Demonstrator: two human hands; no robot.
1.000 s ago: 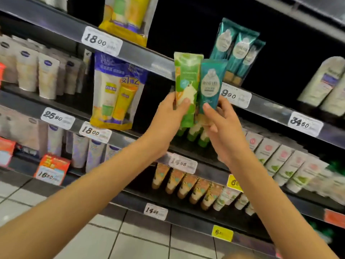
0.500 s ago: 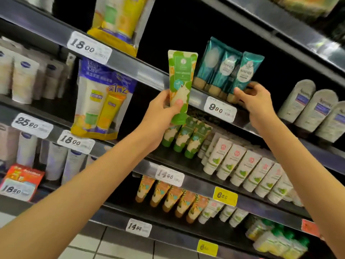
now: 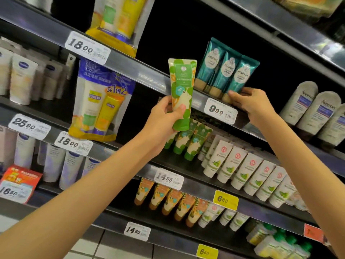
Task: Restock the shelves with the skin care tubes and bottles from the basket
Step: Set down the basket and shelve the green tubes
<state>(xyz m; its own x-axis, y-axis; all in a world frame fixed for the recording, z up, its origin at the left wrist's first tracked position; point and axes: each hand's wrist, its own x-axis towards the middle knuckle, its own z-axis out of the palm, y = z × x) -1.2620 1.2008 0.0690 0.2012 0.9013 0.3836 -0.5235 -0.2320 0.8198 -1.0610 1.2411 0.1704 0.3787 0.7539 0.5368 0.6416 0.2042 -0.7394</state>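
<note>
Far left: white plastic tubes with blue oval labels [image 3: 22,77] stand upright on a middle shelf. To their right, a purple and yellow hanging promotional pouch [image 3: 100,101] hangs below the grey metal shelf rail [image 3: 130,66].

Centre: the left hand [image 3: 164,118] holds the green and white patterned plastic hand-cream tube [image 3: 182,90]. The thumb lies across the front of the tube's lower half and the fingers wrap round its left edge. The tube is upright, cap end down, raised in front of the shelf rail and touching no shelf. Directly below it, three matching green patterned tubes [image 3: 188,143] stand on the next shelf down.

Right of centre: three teal plastic tubes with tan caps [image 3: 218,71] stand cap down, side by side, on the upper shelf above a white 9.90 price tag [image 3: 220,111]. The right hand [image 3: 252,103] is at the base of the rightmost teal tube [image 3: 242,77]. The thumb touches the front of its tan cap; the curled fingers reach behind, apparently pinching it, though contact at the back is hidden.

Far right: white plastic lotion bottles with blue labels [image 3: 315,111] stand on the same shelf.
</note>
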